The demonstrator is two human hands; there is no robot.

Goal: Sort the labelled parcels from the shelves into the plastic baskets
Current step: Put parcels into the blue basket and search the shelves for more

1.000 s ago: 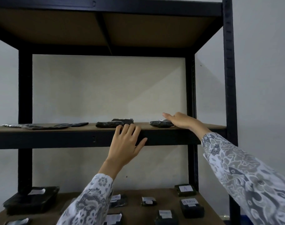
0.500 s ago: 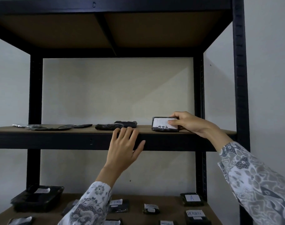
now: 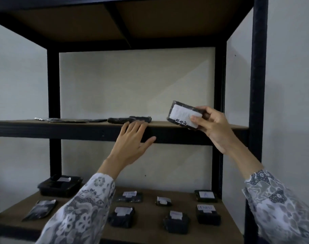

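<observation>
Parcel (image 3: 184,117) pinched in right hand (image 3: 214,126) grip, label facing camera, long axis tilted down-right, perhaps.

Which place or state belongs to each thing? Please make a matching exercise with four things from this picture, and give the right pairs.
Things:
1. parcel with the handwritten date
2. left hand
3. parcel labelled A
4. black tray

Places or states:
a. lower shelf, back right
b. lifted off the middle shelf, gripped by the right hand
c. lower shelf, back left
d. fingers resting on the front edge of the middle shelf

Pairs: 1-b, 2-d, 3-a, 4-c
</observation>
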